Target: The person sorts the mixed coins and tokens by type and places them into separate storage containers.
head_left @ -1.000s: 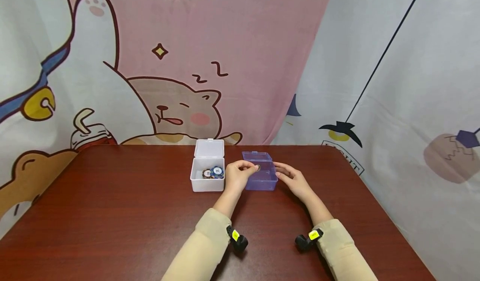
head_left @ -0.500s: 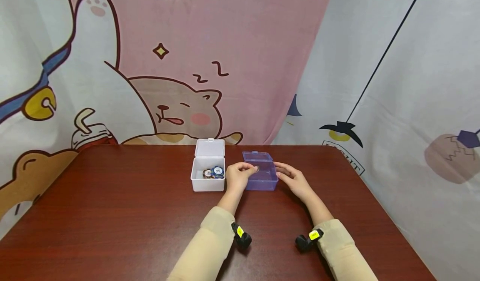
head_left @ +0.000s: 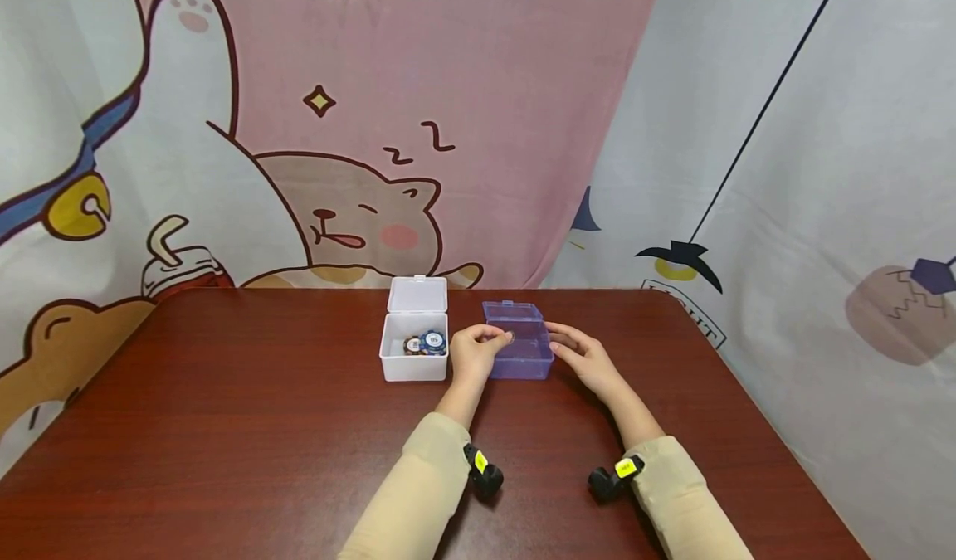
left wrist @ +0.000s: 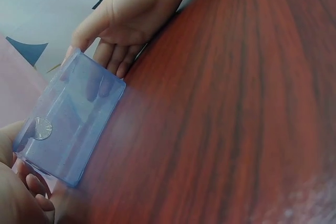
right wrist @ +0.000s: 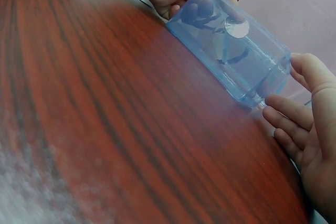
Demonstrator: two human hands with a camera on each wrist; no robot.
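My left hand (head_left: 474, 357) reaches over the left side of a see-through purple plastic box (head_left: 520, 368), pinching a small round coin (left wrist: 43, 128) between thumb and fingertips. Through the box wall, both wrist views show the coin inside the box near its left end. My right hand (head_left: 590, 365) rests its fairly straight fingers against the box's right wall. The box's hinged lid (head_left: 512, 311) is tipped back. Left of my left hand stands a white box (head_left: 414, 369), lid up, with several poker chips (head_left: 433, 342) lying in it, blue and brown ones among them.
Both boxes stand near the far edge of a reddish-brown wooden table (head_left: 261, 427). Behind the table hangs a cartoon-printed cloth (head_left: 508, 129). Small black cameras (head_left: 485, 477) are strapped at both sleeves.
My left forearm has shifted a little to the right, and the pinched coin has sunk slightly lower into the purple box. My right hand stays put against the box.
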